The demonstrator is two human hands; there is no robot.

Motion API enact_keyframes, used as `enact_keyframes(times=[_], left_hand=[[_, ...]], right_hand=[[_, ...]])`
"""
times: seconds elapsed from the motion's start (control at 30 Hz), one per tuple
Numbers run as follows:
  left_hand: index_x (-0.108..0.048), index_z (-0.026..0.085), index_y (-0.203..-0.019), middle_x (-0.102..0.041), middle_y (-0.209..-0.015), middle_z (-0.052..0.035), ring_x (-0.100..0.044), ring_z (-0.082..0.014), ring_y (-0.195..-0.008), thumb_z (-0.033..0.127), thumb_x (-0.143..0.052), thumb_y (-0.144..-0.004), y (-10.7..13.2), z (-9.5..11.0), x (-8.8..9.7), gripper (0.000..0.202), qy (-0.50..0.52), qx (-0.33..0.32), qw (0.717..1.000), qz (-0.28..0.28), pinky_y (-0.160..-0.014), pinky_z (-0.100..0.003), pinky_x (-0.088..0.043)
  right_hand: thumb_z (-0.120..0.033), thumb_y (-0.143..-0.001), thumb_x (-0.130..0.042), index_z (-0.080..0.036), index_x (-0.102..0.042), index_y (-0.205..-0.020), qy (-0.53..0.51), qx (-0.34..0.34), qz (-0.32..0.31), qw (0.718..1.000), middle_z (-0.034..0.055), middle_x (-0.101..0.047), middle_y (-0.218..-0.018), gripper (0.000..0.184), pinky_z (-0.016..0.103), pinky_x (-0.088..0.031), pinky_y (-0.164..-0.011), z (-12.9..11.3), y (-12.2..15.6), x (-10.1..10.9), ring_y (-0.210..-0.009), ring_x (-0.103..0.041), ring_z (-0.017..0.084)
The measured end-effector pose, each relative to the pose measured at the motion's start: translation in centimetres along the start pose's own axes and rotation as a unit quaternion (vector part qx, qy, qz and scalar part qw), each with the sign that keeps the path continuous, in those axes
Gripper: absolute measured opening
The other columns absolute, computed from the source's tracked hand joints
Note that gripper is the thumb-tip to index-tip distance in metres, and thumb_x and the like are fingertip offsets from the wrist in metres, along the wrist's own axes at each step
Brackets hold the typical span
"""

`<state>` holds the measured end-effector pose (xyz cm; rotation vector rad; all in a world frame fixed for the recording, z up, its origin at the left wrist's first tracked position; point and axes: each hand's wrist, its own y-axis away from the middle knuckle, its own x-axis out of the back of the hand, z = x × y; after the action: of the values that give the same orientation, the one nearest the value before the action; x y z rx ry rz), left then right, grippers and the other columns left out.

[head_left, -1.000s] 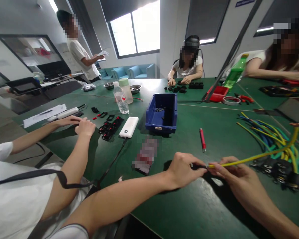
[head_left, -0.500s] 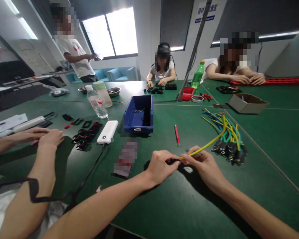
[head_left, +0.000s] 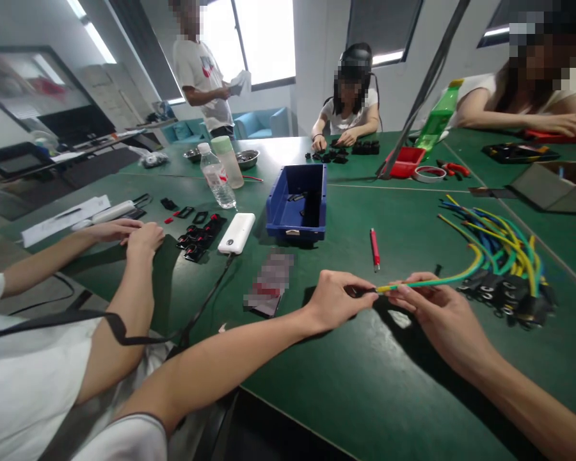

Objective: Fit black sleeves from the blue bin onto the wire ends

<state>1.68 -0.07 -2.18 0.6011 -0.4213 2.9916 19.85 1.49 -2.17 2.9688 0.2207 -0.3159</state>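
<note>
Yellow-green bendy wire [head_left: 432, 280] hangs just above the green desk [head_left: 365, 384] near its front edge. Right hand [head_left: 441, 314] pinches it; left hand [head_left: 338, 301] pinches its small black end piece [head_left: 365, 291]. A pull could pop them apart.

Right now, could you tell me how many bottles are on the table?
3: a clear bottle, a green-capped one right behind it, and a green bottle far right; others may be hidden.
</note>
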Motion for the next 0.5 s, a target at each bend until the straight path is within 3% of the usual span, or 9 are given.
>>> enact_keyframes(times=[0.23,0.4,0.5], left_hand=[[-0.074,0.013,-0.094,-0.072,-0.081,-0.0051,-0.062,-0.0122,-0.065,0.031,-0.071,-0.074,-0.12,-0.12,0.11,0.026,0.009,0.035,0.999,-0.033,-0.058,-0.021,-0.049],[-0.074,0.014,-0.094,-0.073,-0.084,-0.0055,-0.064,-0.0132,-0.069,0.030,-0.073,-0.073,-0.32,-0.29,0.25,0.027,-0.030,-0.006,0.998,-0.055,-0.064,-0.022,-0.050],[-0.074,0.015,-0.093,-0.073,-0.088,-0.0056,-0.066,-0.0149,-0.075,0.028,-0.072,-0.074,-0.34,-0.65,0.15,0.023,-0.058,-0.043,0.996,-0.058,-0.071,-0.023,-0.051]], right_hand=[[-0.035,-0.064,-0.078,-0.024,-0.062,-0.077,-0.009,-0.019,-0.002,1.000,0.0059,-0.066,-0.085,0.023,0.029,-0.056,-0.078,-0.13,-0.34,0.21,-0.087,-0.066,0.024],[-0.035,-0.059,-0.081,-0.025,-0.064,-0.075,0.004,-0.037,0.003,0.999,0.0083,-0.068,-0.088,0.025,0.024,-0.056,-0.076,0.04,-0.42,0.50,-0.088,-0.067,0.026],[-0.039,-0.055,-0.083,-0.026,-0.066,-0.071,0.037,-0.042,0.028,0.998,0.0094,-0.068,-0.081,0.027,0.020,-0.057,-0.063,-0.50,-0.27,0.05,-0.078,-0.069,0.025]])
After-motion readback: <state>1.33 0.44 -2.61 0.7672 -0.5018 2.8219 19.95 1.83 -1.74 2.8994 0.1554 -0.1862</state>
